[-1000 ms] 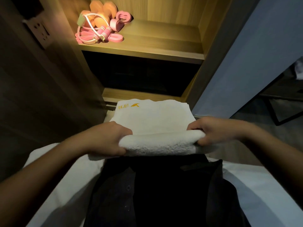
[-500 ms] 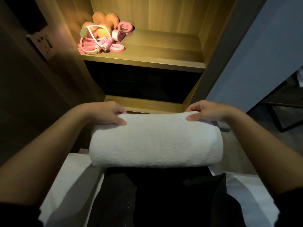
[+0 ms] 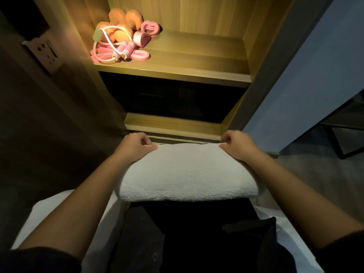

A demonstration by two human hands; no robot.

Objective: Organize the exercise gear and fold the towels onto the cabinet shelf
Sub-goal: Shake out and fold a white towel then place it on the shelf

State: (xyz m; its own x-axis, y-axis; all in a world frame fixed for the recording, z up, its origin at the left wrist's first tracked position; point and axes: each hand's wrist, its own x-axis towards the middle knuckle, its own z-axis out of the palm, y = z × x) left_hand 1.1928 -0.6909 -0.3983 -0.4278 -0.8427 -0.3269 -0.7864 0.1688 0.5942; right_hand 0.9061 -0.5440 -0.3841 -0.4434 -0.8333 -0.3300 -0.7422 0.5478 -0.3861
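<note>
towel [image 3: 187, 174] folded thick, resting over dark clothing [image 3: 197, 233]. left hand [image 3: 137, 147] and right hand [image 3: 239, 147] curled at far corners, pinching its edge. exercise gear [image 3: 122, 42] heaped at left of lit shelf [image 3: 197, 62].

Landmark: I see a blue wall [image 3: 307, 75].
Socket plate [image 3: 44, 54]: far left of it.
Dark frame [image 3: 344, 138]: right of it, lower.

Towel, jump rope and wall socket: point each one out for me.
towel [image 3: 187, 174], head view, middle of its folded top face
jump rope [image 3: 120, 49], head view, on one pink handle
wall socket [image 3: 46, 54], head view, on its faceplate
</note>
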